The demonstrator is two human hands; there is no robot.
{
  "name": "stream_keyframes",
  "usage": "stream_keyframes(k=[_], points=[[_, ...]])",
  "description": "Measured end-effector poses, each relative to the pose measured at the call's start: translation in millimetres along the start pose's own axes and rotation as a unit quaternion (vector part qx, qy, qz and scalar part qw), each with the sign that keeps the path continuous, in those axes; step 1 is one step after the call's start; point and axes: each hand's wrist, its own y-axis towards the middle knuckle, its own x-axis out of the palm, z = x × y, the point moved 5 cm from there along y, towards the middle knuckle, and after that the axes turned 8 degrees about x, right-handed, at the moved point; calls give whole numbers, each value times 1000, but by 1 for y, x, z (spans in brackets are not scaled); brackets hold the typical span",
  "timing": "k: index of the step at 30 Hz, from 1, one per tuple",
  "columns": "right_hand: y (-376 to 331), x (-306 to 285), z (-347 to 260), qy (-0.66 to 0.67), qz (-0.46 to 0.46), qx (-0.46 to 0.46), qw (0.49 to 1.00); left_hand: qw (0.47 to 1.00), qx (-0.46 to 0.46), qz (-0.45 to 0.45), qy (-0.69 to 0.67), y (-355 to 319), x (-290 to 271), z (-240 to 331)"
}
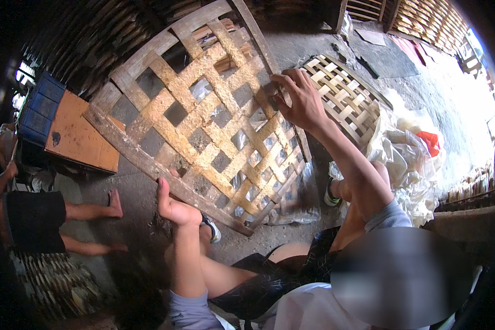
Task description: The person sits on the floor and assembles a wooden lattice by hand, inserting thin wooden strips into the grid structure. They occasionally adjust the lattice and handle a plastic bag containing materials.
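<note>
A large woven bamboo rack (203, 113) with a wooden rim stands tilted in front of me, its strips coated with a yellowish, crumbly layer. At its lower left rim is my left hand (177, 208), thumb up against the wood and the other fingers mostly hidden behind it. My right hand (301, 102) is on the right rim, fingers bent over the edge. Through the square gaps I see the dark floor and some clear plastic. A second woven rack (344, 91), smaller in view, lies behind on the right.
Crumpled white plastic sheeting (407, 143) with a red piece is heaped at right. On the left stand an orange-brown board or box (85, 132) and a blue crate (43, 107). Another person in black shorts (36, 220) is at far left. Split wood (220, 41) is stacked behind the rack.
</note>
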Motion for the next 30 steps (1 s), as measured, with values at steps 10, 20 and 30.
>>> stream_keyframes(k=[10, 20, 30], points=[[5, 0, -3, -107, -20, -2, 994, 999, -9, -32, -7, 5, -8, -2], [-3, -2, 4, -31, 11, -1, 999, 999, -29, 13, -15, 4, 4, 1], [-21, -5, -77, 226, -8, 62, 972, 1000, 8, -17, 17, 2, 2, 3]])
